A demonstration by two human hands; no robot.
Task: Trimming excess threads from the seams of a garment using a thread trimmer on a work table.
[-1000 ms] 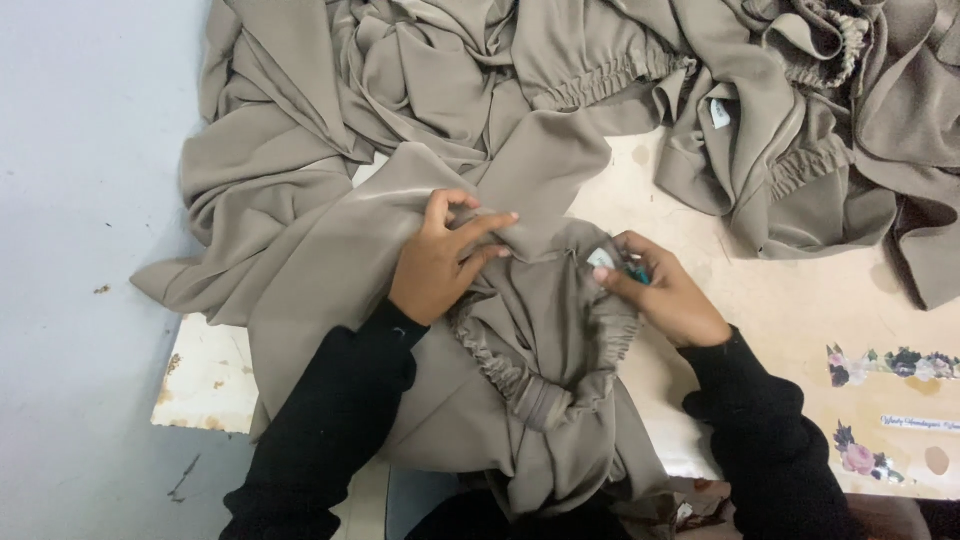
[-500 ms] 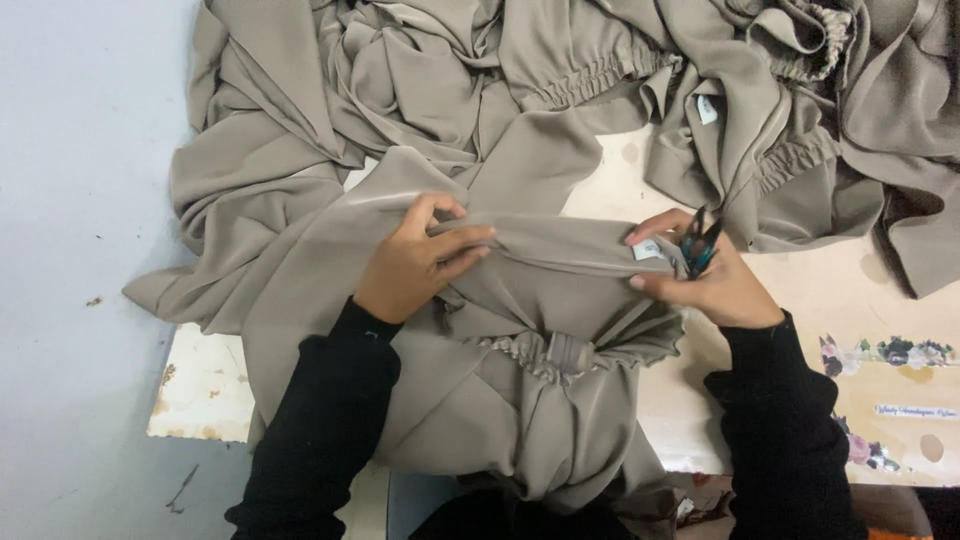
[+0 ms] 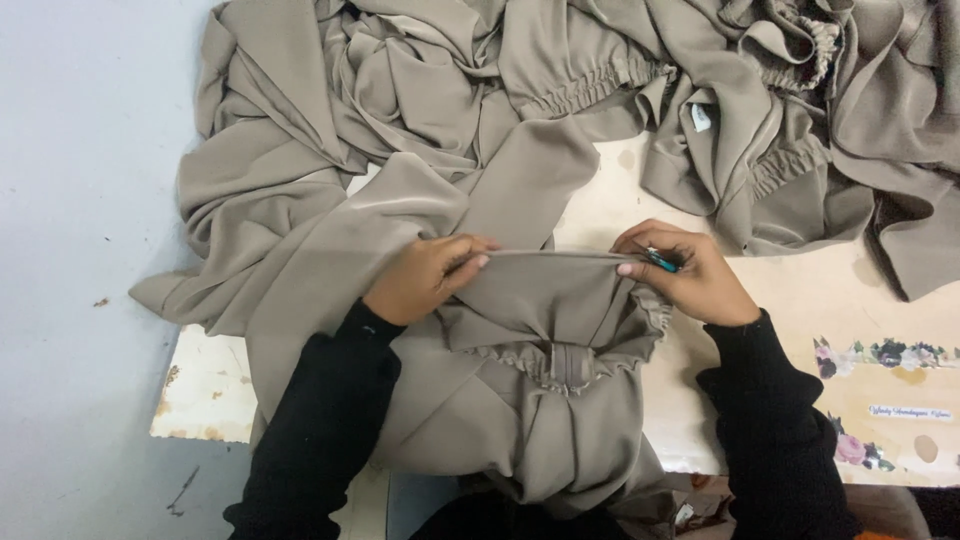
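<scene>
Grey floor [image 3: 80, 200] at left; cream surface [image 3: 800, 300] with floral stickers [image 3: 880, 355] near its right edge. Heap of taupe garments [image 3: 620, 90] covers the far side. Taupe garment [image 3: 530, 370] lies bunched at the near edge, elastic gather toward the viewer. Left hand [image 3: 425, 275] pinches its stretched seam; right hand [image 3: 690, 275] grips the other end, also holding a small teal tool [image 3: 662, 262].
</scene>
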